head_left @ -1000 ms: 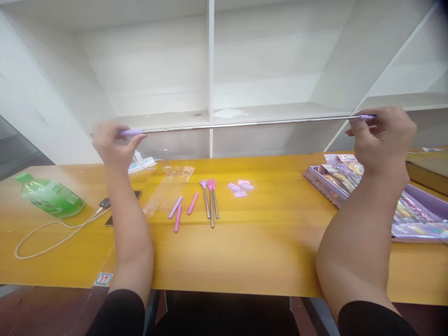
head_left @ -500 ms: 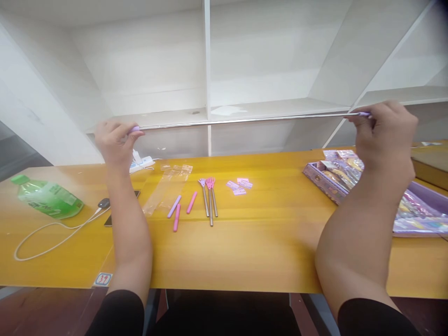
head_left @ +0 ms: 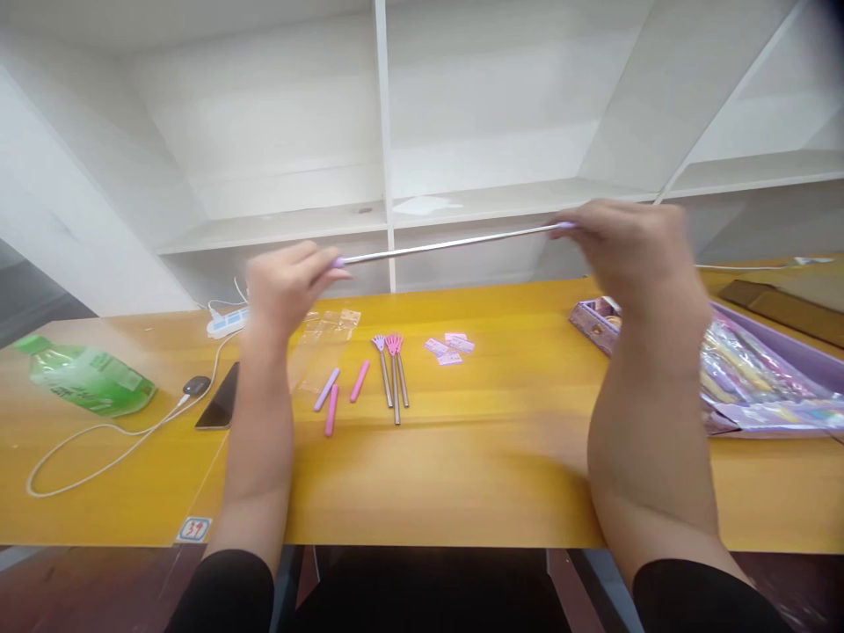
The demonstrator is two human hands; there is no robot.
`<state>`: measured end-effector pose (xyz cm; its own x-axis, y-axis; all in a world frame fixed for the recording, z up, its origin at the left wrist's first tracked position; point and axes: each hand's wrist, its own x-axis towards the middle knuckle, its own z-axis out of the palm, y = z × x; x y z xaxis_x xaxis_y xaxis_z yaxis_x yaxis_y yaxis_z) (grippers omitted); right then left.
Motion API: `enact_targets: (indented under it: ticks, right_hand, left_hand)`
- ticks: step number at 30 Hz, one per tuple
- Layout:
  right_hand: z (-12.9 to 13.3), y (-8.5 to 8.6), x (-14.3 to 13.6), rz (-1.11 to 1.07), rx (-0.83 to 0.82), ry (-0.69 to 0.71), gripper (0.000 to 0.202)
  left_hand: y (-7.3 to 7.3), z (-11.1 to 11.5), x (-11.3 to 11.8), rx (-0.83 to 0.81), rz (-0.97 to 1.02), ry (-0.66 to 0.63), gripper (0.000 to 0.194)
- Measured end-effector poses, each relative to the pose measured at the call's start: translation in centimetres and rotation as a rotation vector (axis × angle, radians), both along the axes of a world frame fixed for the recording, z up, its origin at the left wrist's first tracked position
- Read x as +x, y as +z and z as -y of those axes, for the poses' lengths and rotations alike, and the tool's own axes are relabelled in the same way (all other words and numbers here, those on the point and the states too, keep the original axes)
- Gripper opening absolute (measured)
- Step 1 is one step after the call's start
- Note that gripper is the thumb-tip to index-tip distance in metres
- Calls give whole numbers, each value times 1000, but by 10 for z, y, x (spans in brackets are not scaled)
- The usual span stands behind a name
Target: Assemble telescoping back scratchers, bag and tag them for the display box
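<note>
A thin silver telescopic back scratcher (head_left: 448, 244) with purple ends is stretched level between my two hands, above the table. My left hand (head_left: 287, 283) pinches one purple end, and my right hand (head_left: 636, 251) grips the other; its claw head is hidden. Below lie several more back scratcher parts: metal rods with pink and purple claw heads (head_left: 394, 345), side by side. To their left rest a purple handle (head_left: 326, 389) and two pink handles, one of them a pink handle (head_left: 331, 410) nearest me. Small purple cards (head_left: 449, 346) are scattered to the right of the claws.
At right stands a purple box (head_left: 778, 431) of wrapped items, partly behind my right forearm. A clear plastic bag (head_left: 330, 325), phone (head_left: 221, 400), white cable (head_left: 98, 426), power strip (head_left: 228, 323) and green bottle (head_left: 89, 376) are at left. White shelving (head_left: 383, 132) rises behind the table.
My hands have come closer together, and the rod between them is much shorter. The right hand moved left; the left hand moved right and slightly down.
</note>
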<state>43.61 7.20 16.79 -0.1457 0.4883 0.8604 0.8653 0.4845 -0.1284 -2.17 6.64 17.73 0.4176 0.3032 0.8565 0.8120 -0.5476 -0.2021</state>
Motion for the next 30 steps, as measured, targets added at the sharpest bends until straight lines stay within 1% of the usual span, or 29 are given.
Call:
enact_targets:
  ticks: [1,3,4,6,8,13,16,19,23,27,30]
  right_hand:
    - [1,-3,-21,81,6,70,19]
    - [6,-10,-61,224,19,108,32]
    - [9,-15,-78,296,2,116,35]
    - [14,-22,-102,371,-39,89,37]
    - [19,-25,-113,383,-62,62,36]
    - [23,-22,-109,368,-81,65,37]
    - [24,-20,-108,370,-99,74,35]
    - [25,-21,-110,389,-98,60,32]
    - [25,-21,-112,401,-103,72,26]
    - [23,-20,-112,292,-106,125,19]
    - [21,-19,-111,227,-100,170,20]
  left_hand:
    - [-6,1,17,18,-39,2,45]
    - [-18,1,44,32,-97,26,48]
    - [-23,1,52,23,-116,35,50]
    - [-28,1,59,-8,-138,43,52]
    - [-28,0,58,-22,-149,41,51]
    - [-24,1,54,-14,-167,37,53]
    - [-23,3,55,-24,-161,20,48]
    - [-21,7,55,24,-186,29,38]
    - [-16,15,54,62,-196,-17,16]
    - [-13,19,57,41,-185,-24,17]
    - [-13,19,60,54,-161,-16,18]
